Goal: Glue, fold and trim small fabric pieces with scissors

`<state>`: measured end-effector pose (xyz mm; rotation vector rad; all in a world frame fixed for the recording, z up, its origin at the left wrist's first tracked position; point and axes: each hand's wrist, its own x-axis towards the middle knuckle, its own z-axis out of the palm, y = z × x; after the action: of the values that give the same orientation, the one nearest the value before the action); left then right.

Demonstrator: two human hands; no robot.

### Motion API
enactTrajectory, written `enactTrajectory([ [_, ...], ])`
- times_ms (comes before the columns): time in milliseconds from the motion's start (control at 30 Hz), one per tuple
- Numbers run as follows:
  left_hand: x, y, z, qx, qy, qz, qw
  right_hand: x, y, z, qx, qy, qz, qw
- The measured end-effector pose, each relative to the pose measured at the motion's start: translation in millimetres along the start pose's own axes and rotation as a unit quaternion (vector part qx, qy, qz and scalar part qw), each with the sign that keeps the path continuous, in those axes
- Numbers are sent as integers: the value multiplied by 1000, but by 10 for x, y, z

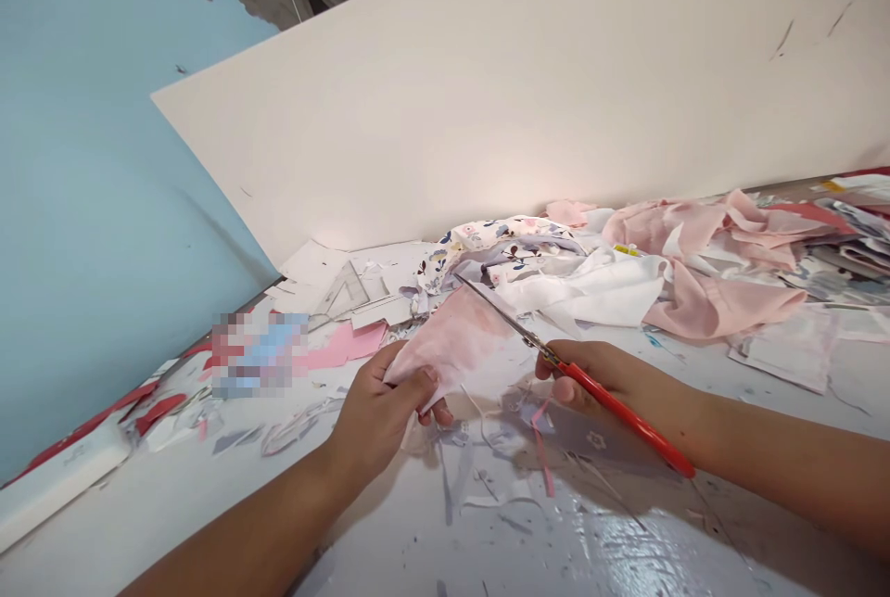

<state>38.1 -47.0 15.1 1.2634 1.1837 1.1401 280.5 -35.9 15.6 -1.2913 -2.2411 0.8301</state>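
"What surrounds the red-handled metal scissors [604,398]?"

"Beyond them stands a broad, cream-white upright board [514,96]. Below them spreads a pale, scrap-littered surface [389,523]. Crumpled, dusty-pink cloth [723,305] lies beyond the scissors and to their right. More directly past the blades are a bunched, plain white cloth [598,286] and a white cloth printed with flowers and leaves [479,234]."

"And the piece being worked on?"

"A thin, pale-pink and white piece of fabric [445,337]. It's lifted just to the left of the scissors, its far right edge alongside the blades."

"Which step is in hand?"

"Trimming that edge, I'd judge. The blades look nearly together, though I can't tell whether any fabric sits between them. A further cut would call for parting the blades, lining them up with the edge and keeping the fabric taut, with the fingertips clear."

"How does each grip stand?"

"The left hand [379,398] pinches the fabric's near corner, thumb pressed on top and fingers curled underneath. The right hand [612,370] is wrapped around the red handles, fingers drawn in near the pivot. How the fingers sit in the loops is hidden."

"Anything smaller?"

"A narrow, bright-pink strip [546,467] on the near side of the scissors, below the blades."
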Motion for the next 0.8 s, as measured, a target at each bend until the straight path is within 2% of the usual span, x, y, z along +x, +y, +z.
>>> enactTrajectory([
  [167, -7, -7, -4, 4, -3, 6, 1000, 27, -6, -34, -1, -3, 22, 1000],
  [500, -3, -4, 16, 0, -3, 2, 1000, 52, -29, -33, -9, -10, 14, 1000],
  [700, -18, -11, 21, -2, -6, -2, 1000, 42, -22, -21, 88, -35, 64, 993],
  [800, -22, -21, 16, -9, 1, -5, 1000, 34, -29, -24, 139, -35, 66, 988],
])
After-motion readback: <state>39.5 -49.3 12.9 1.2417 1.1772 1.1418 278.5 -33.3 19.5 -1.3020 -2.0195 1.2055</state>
